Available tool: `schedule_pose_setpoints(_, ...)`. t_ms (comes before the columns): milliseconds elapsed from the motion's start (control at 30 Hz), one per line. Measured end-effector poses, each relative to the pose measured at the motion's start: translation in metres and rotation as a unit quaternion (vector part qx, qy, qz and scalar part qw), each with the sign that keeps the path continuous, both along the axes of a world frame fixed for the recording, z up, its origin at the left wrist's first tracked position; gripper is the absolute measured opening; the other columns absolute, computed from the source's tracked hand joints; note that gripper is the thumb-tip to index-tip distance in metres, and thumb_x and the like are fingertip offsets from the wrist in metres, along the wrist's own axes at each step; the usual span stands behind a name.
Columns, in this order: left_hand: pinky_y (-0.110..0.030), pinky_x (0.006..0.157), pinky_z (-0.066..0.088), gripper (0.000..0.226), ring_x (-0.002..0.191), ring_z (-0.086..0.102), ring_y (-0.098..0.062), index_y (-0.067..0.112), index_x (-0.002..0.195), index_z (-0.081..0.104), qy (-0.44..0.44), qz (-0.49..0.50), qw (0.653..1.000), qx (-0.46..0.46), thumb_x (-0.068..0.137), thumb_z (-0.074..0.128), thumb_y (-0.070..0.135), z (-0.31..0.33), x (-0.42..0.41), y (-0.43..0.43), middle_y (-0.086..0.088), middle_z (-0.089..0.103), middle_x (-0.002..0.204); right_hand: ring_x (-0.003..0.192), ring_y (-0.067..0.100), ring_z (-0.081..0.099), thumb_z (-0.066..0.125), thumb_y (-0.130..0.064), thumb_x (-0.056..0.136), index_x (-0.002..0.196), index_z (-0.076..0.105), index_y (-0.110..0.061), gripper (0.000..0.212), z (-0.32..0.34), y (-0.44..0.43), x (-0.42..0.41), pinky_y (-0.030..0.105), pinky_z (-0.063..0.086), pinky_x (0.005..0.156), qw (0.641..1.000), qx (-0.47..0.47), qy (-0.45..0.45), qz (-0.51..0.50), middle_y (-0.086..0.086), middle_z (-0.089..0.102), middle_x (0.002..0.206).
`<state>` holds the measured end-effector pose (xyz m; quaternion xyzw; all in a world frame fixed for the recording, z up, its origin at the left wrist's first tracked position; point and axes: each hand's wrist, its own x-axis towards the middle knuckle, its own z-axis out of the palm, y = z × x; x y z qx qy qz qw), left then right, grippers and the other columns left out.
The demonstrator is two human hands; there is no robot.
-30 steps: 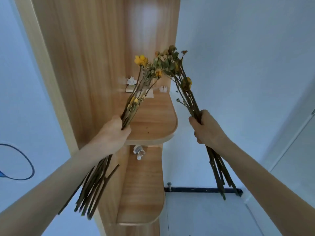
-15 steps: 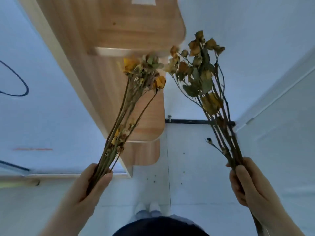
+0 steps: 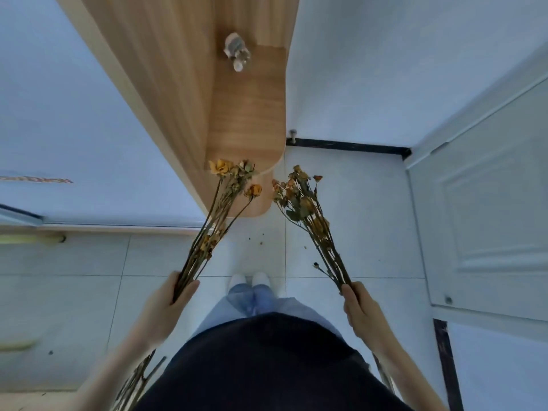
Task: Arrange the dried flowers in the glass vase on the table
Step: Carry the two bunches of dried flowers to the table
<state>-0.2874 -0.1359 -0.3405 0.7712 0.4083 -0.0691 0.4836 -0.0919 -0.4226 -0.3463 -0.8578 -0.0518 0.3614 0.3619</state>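
Over floor (image 3: 355, 232): L hand (image 3: 169, 301) grips dried-flower bunch (image 3: 219, 209), R hand (image 3: 360, 310) grips 2nd bunch (image 3: 308, 215).

obstacles: light wooden shelf with rounded corner (image 3: 249, 114), behind the heads of the left bunch of dried yellow flowers (image 3: 222, 209); small grey figurine (image 3: 237, 50) on it; white panelled door (image 3: 489, 203) at right. free room: gap between that bunch and the right bunch of dried orange flowers (image 3: 308, 215), over pale tiled floor (image 3: 364, 221).

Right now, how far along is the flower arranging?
Done: only the pickup. In hand: the left hand grips the left bunch of dried flowers, the right hand grips the right bunch. Left: all the arranging; no vase or table is in view.
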Motion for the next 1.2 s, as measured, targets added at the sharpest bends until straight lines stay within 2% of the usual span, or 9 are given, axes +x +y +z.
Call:
schedule_pose_setpoints(233, -0.023, 0.046, 0.032, 0.016, 0.047, 0.038, -0.011, 0.018, 0.079, 0.050, 0.014, 0.000, 1.000, -0.027, 0.093, 0.052, 0.025, -0.014, -0.001, 0.000, 0.004, 0.044, 0.055, 0.043, 0.005, 0.036, 0.037, -0.035, 0.097, 0.091, 0.048, -0.014, 0.025, -0.011, 0.006, -0.012, 0.013, 0.031, 0.041, 0.999, -0.043, 0.021, 0.000, -0.003, 0.046, 0.059)
schedule_pose_setpoints(367, -0.026, 0.044, 0.032, 0.020, 0.047, 0.035, -0.012, 0.015, 0.079, 0.048, 0.024, -0.017, 0.998, -0.047, 0.094, 0.050, 0.028, -0.020, 0.006, 0.011, 0.003, 0.040, 0.055, 0.046, 0.006, 0.037, 0.037, -0.038, 0.096, 0.089, 0.048, -0.016, 0.026, -0.013, 0.008, -0.022, 0.017, 0.032, 0.044, 0.998, -0.045, 0.023, -0.033, -0.004, 0.047, 0.060)
schedule_pose_setpoints(600, -0.029, 0.046, 0.032, 0.024, 0.048, 0.035, -0.013, 0.016, 0.078, 0.044, 0.044, -0.118, 0.991, -0.043, 0.094, 0.046, 0.034, -0.029, 0.029, 0.023, 0.001, 0.040, 0.059, 0.046, 0.007, 0.036, 0.037, -0.041, 0.096, 0.089, 0.047, -0.018, 0.026, -0.020, -0.017, -0.055, 0.021, 0.031, 0.045, 0.990, -0.052, 0.023, -0.131, -0.004, 0.047, 0.060)
schedule_pose_setpoints(767, -0.027, 0.045, 0.033, 0.022, 0.047, 0.036, -0.010, 0.019, 0.080, 0.046, 0.049, -0.194, 0.979, -0.032, 0.094, 0.046, 0.037, -0.032, 0.041, 0.015, 0.003, 0.040, 0.058, 0.046, 0.007, 0.035, 0.037, -0.045, 0.094, 0.086, 0.047, -0.023, 0.026, -0.027, -0.047, -0.095, 0.023, 0.030, 0.046, 0.976, -0.050, 0.030, -0.212, -0.005, 0.047, 0.061)
schedule_pose_setpoints(967, -0.028, 0.045, 0.030, 0.024, 0.045, 0.032, -0.010, 0.021, 0.074, 0.042, 0.063, -0.274, 0.959, -0.036, 0.094, 0.046, 0.034, -0.029, 0.059, -0.022, 0.005, 0.036, 0.055, 0.045, 0.006, 0.035, 0.036, -0.048, 0.092, 0.085, 0.047, -0.024, 0.028, -0.034, -0.088, -0.151, 0.023, 0.031, 0.045, 0.947, -0.034, 0.031, -0.318, -0.004, 0.048, 0.060)
schedule_pose_setpoints(1200, -0.027, 0.047, 0.026, 0.028, 0.048, 0.029, -0.013, 0.014, 0.074, 0.040, 0.078, -0.370, 0.925, -0.033, 0.096, 0.045, 0.031, -0.017, 0.072, -0.118, 0.001, 0.033, 0.057, 0.046, 0.005, 0.036, 0.036, -0.044, 0.095, 0.083, 0.046, -0.024, 0.026, -0.037, -0.164, -0.217, 0.020, 0.031, 0.045, 0.911, -0.014, 0.024, -0.411, -0.006, 0.046, 0.060)
